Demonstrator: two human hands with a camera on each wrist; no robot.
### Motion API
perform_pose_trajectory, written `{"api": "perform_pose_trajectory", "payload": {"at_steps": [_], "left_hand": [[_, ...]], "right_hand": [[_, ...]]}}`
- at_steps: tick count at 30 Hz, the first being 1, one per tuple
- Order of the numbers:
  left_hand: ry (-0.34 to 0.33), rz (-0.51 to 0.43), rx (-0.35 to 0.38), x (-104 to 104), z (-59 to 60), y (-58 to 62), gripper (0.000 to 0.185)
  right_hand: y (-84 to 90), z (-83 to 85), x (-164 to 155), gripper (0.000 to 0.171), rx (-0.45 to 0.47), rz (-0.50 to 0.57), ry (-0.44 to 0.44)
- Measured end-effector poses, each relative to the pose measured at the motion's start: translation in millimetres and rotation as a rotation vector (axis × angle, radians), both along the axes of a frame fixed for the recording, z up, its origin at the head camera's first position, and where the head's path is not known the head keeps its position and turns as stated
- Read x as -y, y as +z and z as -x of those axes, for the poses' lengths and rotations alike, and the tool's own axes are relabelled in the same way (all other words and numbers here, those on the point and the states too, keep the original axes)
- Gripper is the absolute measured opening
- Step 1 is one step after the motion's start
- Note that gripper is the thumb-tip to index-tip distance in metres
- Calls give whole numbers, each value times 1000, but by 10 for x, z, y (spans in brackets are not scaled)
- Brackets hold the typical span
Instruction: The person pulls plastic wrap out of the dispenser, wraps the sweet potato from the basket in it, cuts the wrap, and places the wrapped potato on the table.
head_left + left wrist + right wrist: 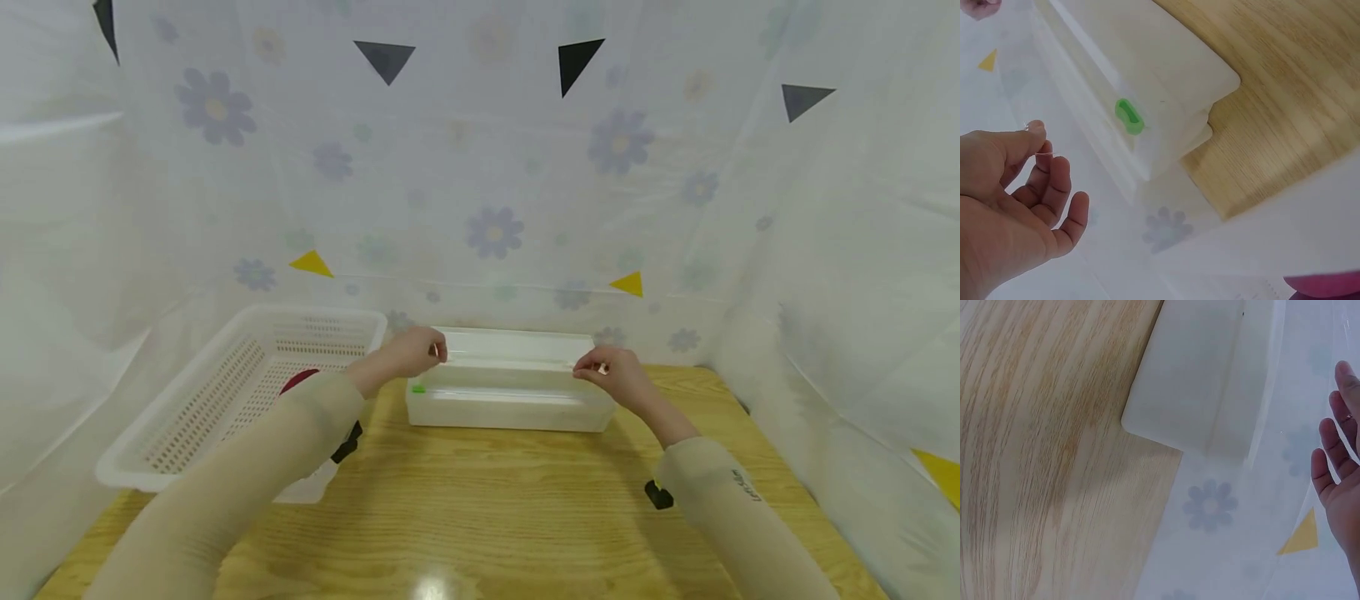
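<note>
Both hands, left and right, pinch clear film over a white box; the basket holds something red.

A white rectangular dispenser box is positioned on the wooden bench, near its far edge. The left hand is held above the box's left end, the right hand above its right end, fingertips pinched. A green tab is seen at the left end. A white perforated basket is placed left of the box.
</note>
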State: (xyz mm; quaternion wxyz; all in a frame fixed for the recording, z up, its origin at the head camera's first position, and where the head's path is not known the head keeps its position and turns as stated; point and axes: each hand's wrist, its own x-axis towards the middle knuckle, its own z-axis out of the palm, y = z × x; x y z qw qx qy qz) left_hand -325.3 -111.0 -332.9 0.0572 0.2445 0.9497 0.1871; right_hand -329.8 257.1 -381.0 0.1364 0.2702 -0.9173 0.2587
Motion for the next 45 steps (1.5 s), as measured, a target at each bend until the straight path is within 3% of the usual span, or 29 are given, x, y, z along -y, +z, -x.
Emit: {"api": "perform_pose_trajectory", "payload": {"at_steps": [5, 10, 13, 20, 23, 35, 45], "left_hand": [[-18, -81, 18, 67, -42, 51, 12], [9, -102, 34, 101, -80, 89, 14], [24, -92, -1, 105, -104, 94, 11], [10, -18, -182, 99, -176, 96, 8], [23, 4, -228, 111, -181, 85, 8], [11, -29, -282, 213, -160, 100, 11], [43, -24, -298, 250, -150, 169, 8]], "right_hand": [[13, -1, 0, 5, -18, -2, 16], [41, -16, 7, 9, -31, 2, 40], [46, -31, 9, 9, -63, 6, 50], [78, -71, 25, 14, -117, 7, 26], [95, -86, 22, 10, -138, -3, 12], [132, -131, 42, 8, -292, 2, 51], [188, -128, 87, 8, -310, -26, 47]]}}
